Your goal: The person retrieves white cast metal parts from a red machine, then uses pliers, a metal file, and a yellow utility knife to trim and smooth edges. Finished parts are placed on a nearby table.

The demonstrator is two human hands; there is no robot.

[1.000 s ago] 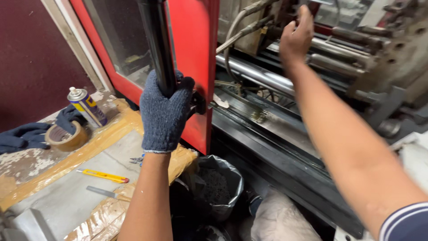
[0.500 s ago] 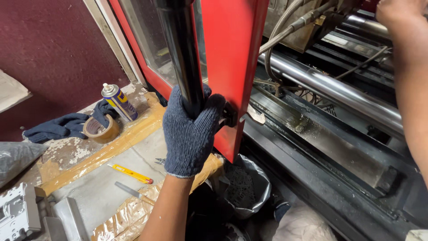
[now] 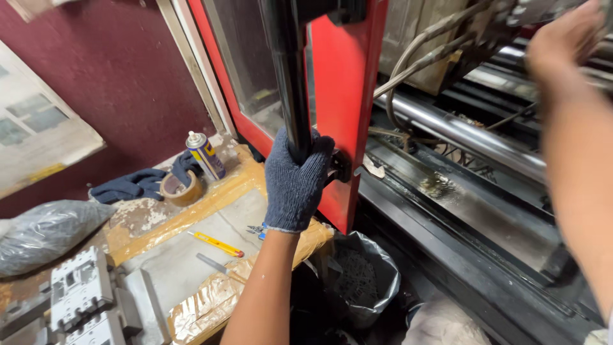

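Spray can (image 3: pixel 205 155) behind tape roll (image 3: pixel 179 188) — bench

One spray can (image 3: pixel 205 155), one tape roll (image 3: pixel 177 188), one yellow cutter (image 3: pixel 217 244), two hands.

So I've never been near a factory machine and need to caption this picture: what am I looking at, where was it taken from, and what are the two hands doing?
The camera is worn on the person's head and looks down along their own arms. The left hand, in a dark knitted glove, is closed around a black upright handle bar on a red machine door with a window. The bare right hand reaches up into the machine at top right; whether it grips anything cannot be told. Inside run shiny steel bars and hoses. On the bench to the left lie a spray can, a roll of tape, a dark blue rag, a yellow utility knife and grey metal blocks. Below the door stands a bin lined with a grey bag.
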